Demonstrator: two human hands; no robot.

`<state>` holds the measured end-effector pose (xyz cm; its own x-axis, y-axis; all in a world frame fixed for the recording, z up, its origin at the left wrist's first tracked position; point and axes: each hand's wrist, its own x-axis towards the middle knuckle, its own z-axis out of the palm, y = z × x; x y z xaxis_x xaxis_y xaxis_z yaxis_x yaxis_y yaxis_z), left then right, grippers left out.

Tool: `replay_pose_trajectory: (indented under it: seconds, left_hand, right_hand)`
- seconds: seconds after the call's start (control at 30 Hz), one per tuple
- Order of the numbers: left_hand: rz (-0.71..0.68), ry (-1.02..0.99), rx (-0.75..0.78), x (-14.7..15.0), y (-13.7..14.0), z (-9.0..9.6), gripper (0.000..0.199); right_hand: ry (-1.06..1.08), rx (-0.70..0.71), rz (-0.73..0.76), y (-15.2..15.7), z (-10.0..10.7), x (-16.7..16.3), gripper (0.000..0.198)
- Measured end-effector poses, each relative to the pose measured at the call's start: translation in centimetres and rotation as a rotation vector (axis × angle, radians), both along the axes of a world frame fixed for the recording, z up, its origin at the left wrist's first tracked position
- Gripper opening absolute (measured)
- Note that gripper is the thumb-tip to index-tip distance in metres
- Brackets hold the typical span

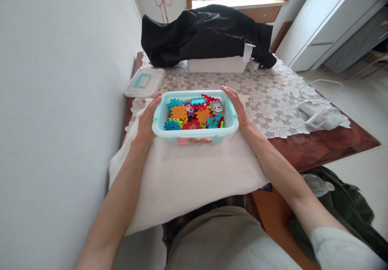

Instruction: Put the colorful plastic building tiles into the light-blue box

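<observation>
A pale turquoise plastic storage tub (195,133) rests on a white cloth, filled with colourful plastic building pieces with notched edges. An orange square piece (178,112) and a grey window piece (216,107) lie on top of the heap. My left hand (148,118) grips the tub's left end, and my right hand (235,104) grips its right end, with the fingers reaching around the far corners. Behind the tub, to the left, lies a clear lid with a turquoise handle (144,82), apart from both hands.
The white cloth (194,169) covers the near part of a table with a floral lace cover (275,108). Black fabric (209,35) drapes over a white box at the back. A white cabled device (321,114) sits at the right. A wall (60,100) stands close on the left.
</observation>
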<state>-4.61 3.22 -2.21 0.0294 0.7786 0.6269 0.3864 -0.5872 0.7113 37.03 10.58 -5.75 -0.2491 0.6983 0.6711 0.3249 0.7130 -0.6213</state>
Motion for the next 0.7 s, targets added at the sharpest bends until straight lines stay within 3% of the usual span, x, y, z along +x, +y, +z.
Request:
replay_pose_trajectory:
  seconds: [0.3,0.57,0.7]
  left_hand:
    - [0.019,0.056,0.021,0.0,0.0,0.5,0.051]
    - [0.058,0.191,0.142,0.1,-0.3,0.5,0.04]
    - [0.024,0.134,0.082,0.9,-0.6,0.4,0.042]
  right_hand:
    - [-0.06,0.041,0.071,-0.2,2.1,1.3,0.069]
    - [-0.028,-0.008,-0.028,-0.7,1.5,1.0,0.043]
    - [0.12,0.0,-0.03,-1.1,1.1,0.1,0.033]
